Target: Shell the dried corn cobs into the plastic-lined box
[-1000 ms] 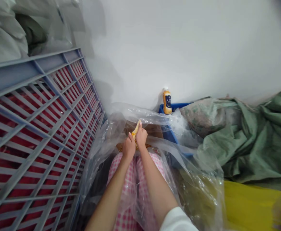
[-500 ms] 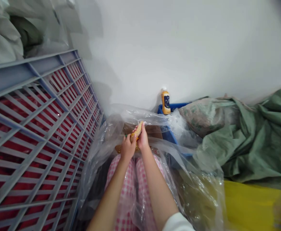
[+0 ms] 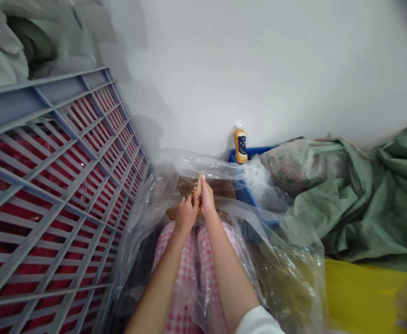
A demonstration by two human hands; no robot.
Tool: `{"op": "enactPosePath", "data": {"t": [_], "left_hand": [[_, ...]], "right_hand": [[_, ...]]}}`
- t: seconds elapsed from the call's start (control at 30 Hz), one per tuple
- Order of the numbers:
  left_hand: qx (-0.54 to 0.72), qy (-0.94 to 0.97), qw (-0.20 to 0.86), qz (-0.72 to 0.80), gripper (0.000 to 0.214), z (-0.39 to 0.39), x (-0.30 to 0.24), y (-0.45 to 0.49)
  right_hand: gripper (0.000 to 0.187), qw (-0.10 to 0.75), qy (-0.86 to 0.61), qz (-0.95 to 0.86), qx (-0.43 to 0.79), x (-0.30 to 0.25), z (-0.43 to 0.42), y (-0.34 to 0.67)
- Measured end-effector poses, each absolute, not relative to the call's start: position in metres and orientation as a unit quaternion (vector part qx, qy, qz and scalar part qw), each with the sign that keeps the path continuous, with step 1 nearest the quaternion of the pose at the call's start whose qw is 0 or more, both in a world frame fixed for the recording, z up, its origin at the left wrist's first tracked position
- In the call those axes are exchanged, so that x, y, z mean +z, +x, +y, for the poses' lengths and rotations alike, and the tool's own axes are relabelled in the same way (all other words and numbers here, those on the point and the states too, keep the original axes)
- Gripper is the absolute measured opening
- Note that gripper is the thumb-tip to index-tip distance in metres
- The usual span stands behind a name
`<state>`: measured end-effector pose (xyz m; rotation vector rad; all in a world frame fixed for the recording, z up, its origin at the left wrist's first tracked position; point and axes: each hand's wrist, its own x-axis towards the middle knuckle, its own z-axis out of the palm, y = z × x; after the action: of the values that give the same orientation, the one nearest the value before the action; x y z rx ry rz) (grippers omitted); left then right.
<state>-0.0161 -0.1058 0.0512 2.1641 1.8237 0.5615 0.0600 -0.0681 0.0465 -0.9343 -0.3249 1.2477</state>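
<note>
1 ea: corn cob (image 3: 199, 186), btl (image 3: 240, 146), blue bin (image 3: 261, 150), slatted crate (image 3: 64, 202), cardbd box (image 3: 223, 187)

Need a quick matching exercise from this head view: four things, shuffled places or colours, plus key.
Things:
1. corn cob
2. bottle
3. slatted crate
4. trousers

Places or colours:
a. far left of the view
b. pink and white check
c. between the left hand and the right hand
d. white cap, dark label

Pairs: 1-c, 2-d, 3-a, 4-b
</note>
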Motion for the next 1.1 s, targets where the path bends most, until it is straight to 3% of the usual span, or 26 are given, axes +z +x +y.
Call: {"op": "enactPosePath", "data": {"t": [0.5,0.77,0.93,1.1], "left_hand": [[0.247,0.730,0.224,0.597,0.045,-0.093,0.039,-0.020],[0.206,0.727,0.205,0.623,0.047,-0.091,0.037,-0.020],[0.257,0.691,0.266,0.621,0.050,-0.090,0.037,-0.022],[0.273,0.716,0.290,0.573,0.041,-0.093,0.037,-0.024]], "right_hand": [[0.040,0.707,-0.412,-0.046,0.573,0.037,-0.065,0.063],[0.040,0.697,-0.427,-0.019,0.576,0.037,-0.064,0.062],[0.041,0.694,-0.422,0.000,0.584,0.035,-0.064,0.064],[0.038,0.691,-0.419,0.007,0.589,0.034,-0.064,0.065]]}}
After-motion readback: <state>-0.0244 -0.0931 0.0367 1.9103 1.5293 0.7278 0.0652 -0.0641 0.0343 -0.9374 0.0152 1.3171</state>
